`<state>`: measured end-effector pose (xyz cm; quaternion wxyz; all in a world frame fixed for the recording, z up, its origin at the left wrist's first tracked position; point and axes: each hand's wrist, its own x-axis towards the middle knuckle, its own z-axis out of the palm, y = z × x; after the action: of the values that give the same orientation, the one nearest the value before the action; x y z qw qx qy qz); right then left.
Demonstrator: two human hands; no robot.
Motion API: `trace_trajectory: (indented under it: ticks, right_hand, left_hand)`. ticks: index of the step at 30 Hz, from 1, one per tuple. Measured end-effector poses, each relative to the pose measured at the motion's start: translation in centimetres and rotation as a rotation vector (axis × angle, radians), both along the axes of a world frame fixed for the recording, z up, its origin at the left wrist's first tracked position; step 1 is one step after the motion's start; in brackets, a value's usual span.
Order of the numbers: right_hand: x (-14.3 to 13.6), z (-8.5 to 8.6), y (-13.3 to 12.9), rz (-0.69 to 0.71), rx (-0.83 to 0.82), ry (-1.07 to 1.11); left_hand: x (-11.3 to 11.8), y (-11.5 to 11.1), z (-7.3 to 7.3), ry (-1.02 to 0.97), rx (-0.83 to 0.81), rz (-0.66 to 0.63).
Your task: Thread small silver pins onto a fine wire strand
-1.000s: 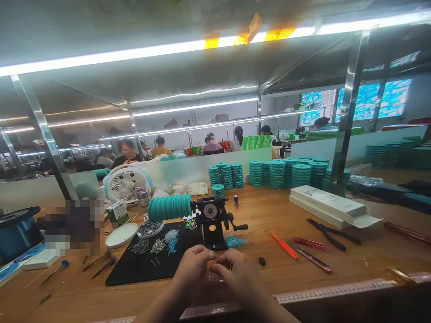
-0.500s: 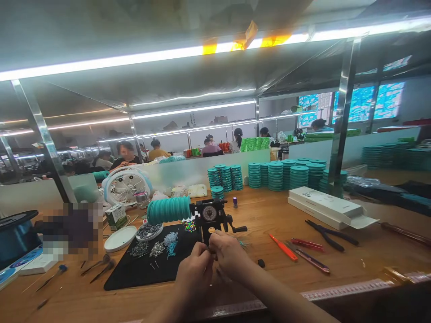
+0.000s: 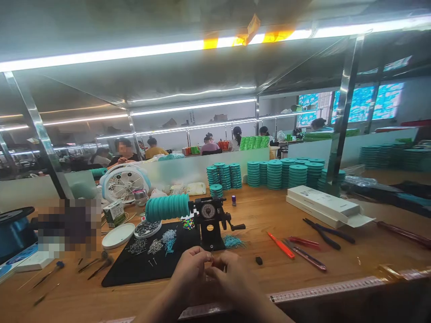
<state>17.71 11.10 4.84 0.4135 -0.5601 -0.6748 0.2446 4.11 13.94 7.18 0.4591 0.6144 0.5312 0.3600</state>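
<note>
Head view showed the left hand [image 3: 190,269] and right hand [image 3: 234,271] close together over the counter [image 3: 286,280], fingers curled in. I could not tell what they pinched, if anything; it was too small. At twelve o'clock from them, just beyond, stood the black winder [image 3: 210,220]. It looked stiff and heavy, best turned by its crank [image 3: 239,227]. Blue-green threads [image 3: 235,241] at one o'clock looked soft, light and slippery, best pinched by the ends. The black mat [image 3: 134,271] lay at nine.
</note>
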Motion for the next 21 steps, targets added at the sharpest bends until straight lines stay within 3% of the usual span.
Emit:
trace_trajectory:
  ticks: [3, 7, 9, 15, 18, 21]
  right_hand:
    - [-0.5, -0.9, -0.2, 0.024, 0.152, -0.030]
    - [0.0, -0.3, 0.1, 0.137, 0.443, -0.221]
    - [0.2, 0.5, 0.9, 0.180, 0.413, -0.250]
    - [-0.3, 2.6, 5.3, 0.138, 0.294, -0.236]
    - [-0.5, 3.0, 6.1, 0.128, 0.268, -0.208]
    - [-0.3, 2.8, 4.9, 0.026, 0.262, -0.153]
  left_hand:
    - [0.0, -0.1, 0.2, -0.002, 0.025, -0.010]
    - [-0.5, -0.3, 0.4, 0.099, 0.223, -0.058]
    - [-0.8, -0.3, -0.1, 0.176, 0.348, -0.078]
    - [-1.3, 0.3, -2.5, 0.327, 0.602, -0.095]
    - [-1.2, 0.3, -2.4, 0.303, 0.619, -0.128]
    - [-1.1, 0.1, -1.4, 0.219, 0.519, -0.087]
